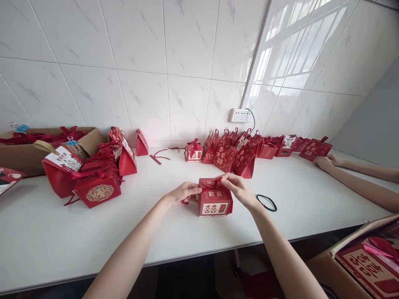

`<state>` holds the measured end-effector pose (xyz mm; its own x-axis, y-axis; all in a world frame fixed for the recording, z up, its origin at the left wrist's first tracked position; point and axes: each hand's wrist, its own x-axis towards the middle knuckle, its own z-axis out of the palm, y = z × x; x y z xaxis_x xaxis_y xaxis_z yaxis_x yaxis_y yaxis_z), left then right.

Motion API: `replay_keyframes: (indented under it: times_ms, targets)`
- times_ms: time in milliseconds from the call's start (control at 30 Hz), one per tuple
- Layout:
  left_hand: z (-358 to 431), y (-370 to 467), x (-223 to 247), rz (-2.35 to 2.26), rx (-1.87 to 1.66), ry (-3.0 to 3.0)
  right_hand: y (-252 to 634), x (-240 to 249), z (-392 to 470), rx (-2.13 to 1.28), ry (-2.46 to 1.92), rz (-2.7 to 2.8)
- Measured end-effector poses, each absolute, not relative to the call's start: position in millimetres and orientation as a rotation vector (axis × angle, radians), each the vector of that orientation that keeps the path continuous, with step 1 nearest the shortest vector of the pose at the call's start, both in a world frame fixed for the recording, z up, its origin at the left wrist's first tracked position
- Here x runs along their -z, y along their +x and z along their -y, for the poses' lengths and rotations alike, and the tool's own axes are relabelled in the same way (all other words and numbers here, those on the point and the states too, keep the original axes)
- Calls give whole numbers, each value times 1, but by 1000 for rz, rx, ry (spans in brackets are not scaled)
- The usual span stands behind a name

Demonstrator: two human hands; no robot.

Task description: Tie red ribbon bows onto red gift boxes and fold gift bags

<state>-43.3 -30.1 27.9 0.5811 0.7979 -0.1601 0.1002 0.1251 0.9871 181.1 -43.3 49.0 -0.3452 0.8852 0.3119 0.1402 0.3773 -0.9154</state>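
Note:
A red gift box (215, 207) with cream panels and Chinese characters stands upright near the front of the white table. Red ribbon (215, 182) lies across its top. At the box's upper left edge is my left hand (185, 192), fingers closed on the ribbon, with a bit of red showing beneath them. My right hand (236, 186) pinches the ribbon at the upper right of the box. The fingertips partly cover the ribbon, so whether it is knotted cannot be made out.
Finished-looking red boxes (99, 189) cluster at left before a cardboard carton (29, 155) of ribbons. More red boxes (224, 158) line the wall. A black loop (267, 202) lies right of my hand. Another person's hands (324, 162) touch a box at far right. An open carton (335, 261) stands lower right.

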Motion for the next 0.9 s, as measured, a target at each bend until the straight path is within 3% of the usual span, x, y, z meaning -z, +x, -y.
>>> replay_keyframes:
  times_ms: [167,533,900]
  targets:
    - [36,-52,-42,-927,-559,1430,163,-49,47,-785,-1133,1700]
    - [48,-42,-130,-1173,-288,2200,161,-48,54,-776,-1101,1693]
    - [42,-1,-157,-1202,-238,2613,151,-57,51,-892,-1101,1589]
